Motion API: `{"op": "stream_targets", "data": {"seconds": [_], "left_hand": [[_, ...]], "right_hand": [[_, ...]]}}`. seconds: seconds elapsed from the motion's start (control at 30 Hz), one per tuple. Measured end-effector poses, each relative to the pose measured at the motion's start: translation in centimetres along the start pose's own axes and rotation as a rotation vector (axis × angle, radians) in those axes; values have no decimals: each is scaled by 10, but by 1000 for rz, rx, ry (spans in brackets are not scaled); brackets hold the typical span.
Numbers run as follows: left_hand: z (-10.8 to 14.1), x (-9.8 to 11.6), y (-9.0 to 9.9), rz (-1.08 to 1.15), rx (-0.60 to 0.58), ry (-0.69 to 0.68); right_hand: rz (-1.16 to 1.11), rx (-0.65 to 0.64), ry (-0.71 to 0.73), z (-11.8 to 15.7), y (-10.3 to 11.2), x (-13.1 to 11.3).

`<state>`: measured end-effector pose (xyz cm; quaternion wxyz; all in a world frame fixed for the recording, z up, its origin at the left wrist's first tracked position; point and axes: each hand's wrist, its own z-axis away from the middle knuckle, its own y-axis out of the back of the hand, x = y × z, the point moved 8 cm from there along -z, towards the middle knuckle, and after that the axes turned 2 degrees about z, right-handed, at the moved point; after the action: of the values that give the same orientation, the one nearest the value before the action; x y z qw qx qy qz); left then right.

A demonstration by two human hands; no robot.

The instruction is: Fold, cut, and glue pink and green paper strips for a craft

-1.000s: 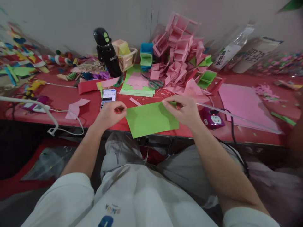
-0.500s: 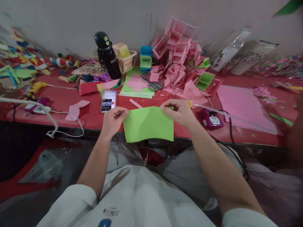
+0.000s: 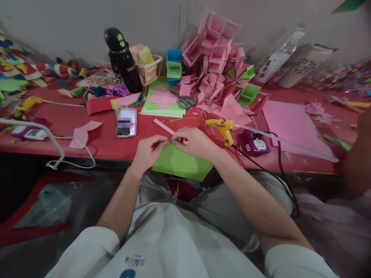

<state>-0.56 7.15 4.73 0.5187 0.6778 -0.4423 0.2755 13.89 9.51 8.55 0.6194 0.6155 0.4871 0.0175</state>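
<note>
A bright green sheet (image 3: 184, 164) hangs over the table's front edge, tilted, with its upper edge between my hands. My left hand (image 3: 150, 151) pinches it near its upper left corner. Close beside those fingertips, my right hand (image 3: 193, 142) is closed in a pinch on the same upper edge, its fingers hiding part of the sheet. A thin pink strip (image 3: 164, 126) lies just behind the hands. To the right of my right hand rests a yellow glue gun (image 3: 222, 129).
Behind are grey scissors (image 3: 186, 102), a pile of pink folded pieces (image 3: 216, 58) and a black bottle (image 3: 127, 63). A phone (image 3: 126, 122) lies left, a purple socket box (image 3: 255, 143) with cables right. Another person's arm (image 3: 358, 154) shows at the far right.
My right hand has moved left to meet my left hand, and the green sheet has tilted and bunched at its upper edge. The view has shifted slightly, and the glue gun is uncovered.
</note>
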Motion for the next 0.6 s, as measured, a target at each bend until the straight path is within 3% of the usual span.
{"op": "stream_targets", "data": {"seconds": [0.27,0.5,0.6], "left_hand": [[-6,-7,16,4,76,-7],[-8,-30,68,-61,260,49],[-6,-40,82,-47,317,32]], "right_hand": [[-57,-6,-9,0,2,17],[-174,-47,-59,10,19,40],[-154,-40,-98,13,27,49]]}}
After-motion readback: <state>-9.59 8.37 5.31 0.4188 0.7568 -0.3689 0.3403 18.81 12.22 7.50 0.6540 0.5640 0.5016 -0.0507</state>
